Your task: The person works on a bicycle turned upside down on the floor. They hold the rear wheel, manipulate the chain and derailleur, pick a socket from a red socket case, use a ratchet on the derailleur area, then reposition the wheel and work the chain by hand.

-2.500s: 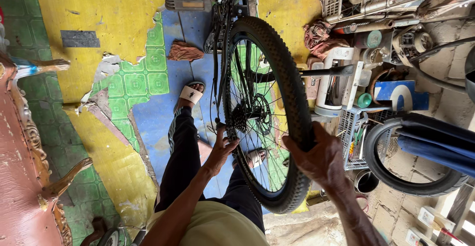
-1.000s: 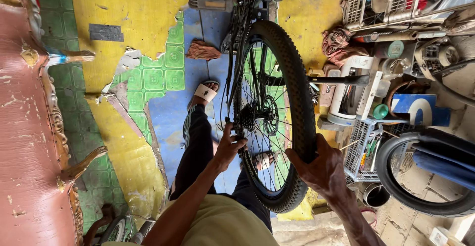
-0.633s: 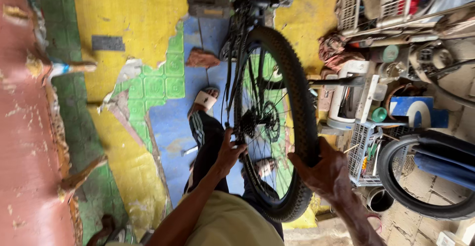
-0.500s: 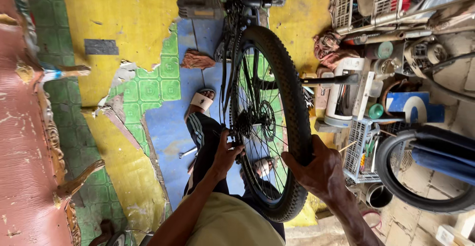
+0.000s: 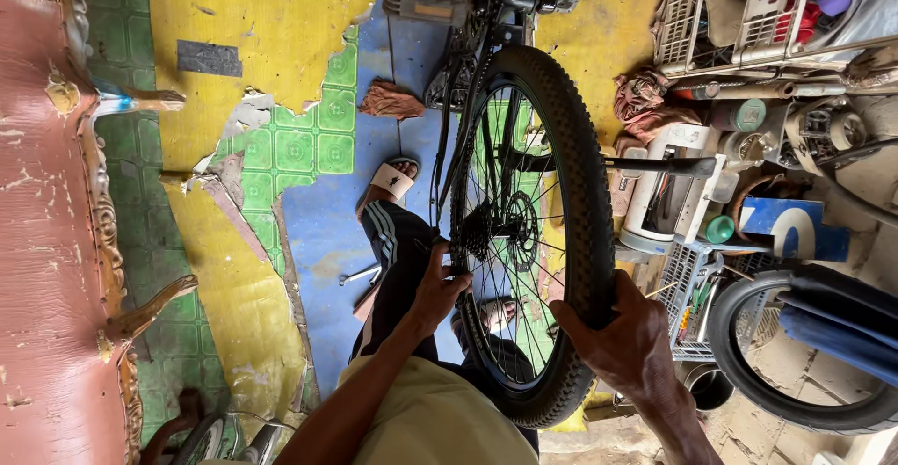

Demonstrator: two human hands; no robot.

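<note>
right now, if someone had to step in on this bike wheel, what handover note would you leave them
Left hand: at the hub end of the rear wheel, fingers by the sprocket cluster and frame; whether it grips anything cannot be told.
Right hand: clasped on the knobby tyre, steadying the wheel.
Bike stands upside down, wheel seated in the frame.
A spanner lies on the blue floor beside the left leg, untouched.
Done: wheel in place. Left: work at the axle, unconfirmed.

A spare tyre (image 5: pixel 795 353), white baskets (image 5: pixel 720 7), perhaps a wrench (image 5: pixel 358 275).
</note>
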